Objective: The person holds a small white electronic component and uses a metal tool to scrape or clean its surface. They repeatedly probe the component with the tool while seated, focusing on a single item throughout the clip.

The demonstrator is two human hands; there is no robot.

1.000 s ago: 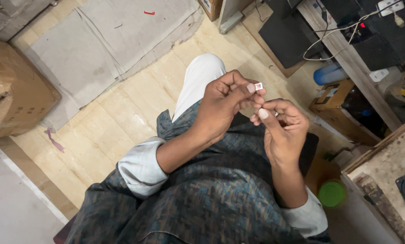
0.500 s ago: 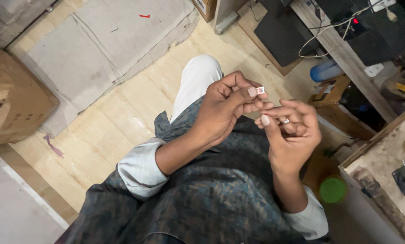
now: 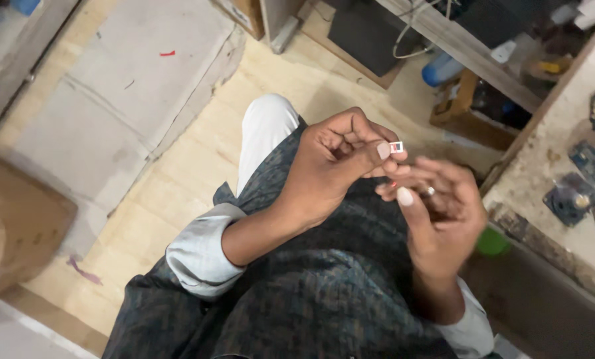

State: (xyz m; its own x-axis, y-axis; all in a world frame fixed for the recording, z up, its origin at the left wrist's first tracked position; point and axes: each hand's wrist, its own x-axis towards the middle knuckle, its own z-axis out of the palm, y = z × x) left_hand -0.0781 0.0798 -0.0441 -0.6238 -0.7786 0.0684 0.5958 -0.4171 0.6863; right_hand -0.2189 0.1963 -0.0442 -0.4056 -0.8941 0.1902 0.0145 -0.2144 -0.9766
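— Pale wooden floor [image 3: 178, 199], grey mat [image 3: 111, 106] at its upper-left corner, brown cardboard box [image 3: 18, 226] by the left edge. What's in the hands?

— Over the lap, the left hand [image 3: 337, 166] pinches a tiny white-and-red chip [image 3: 396, 147] at thumb and fingertip; the right hand [image 3: 443, 213], blurred, loosely curled, holds nothing I can make out.

— Risks?

— A slipped pinch could likely lose it on the floor. Cluttered bench [image 3: 576, 153] at right, green lid [image 3: 491, 242] under its edge.
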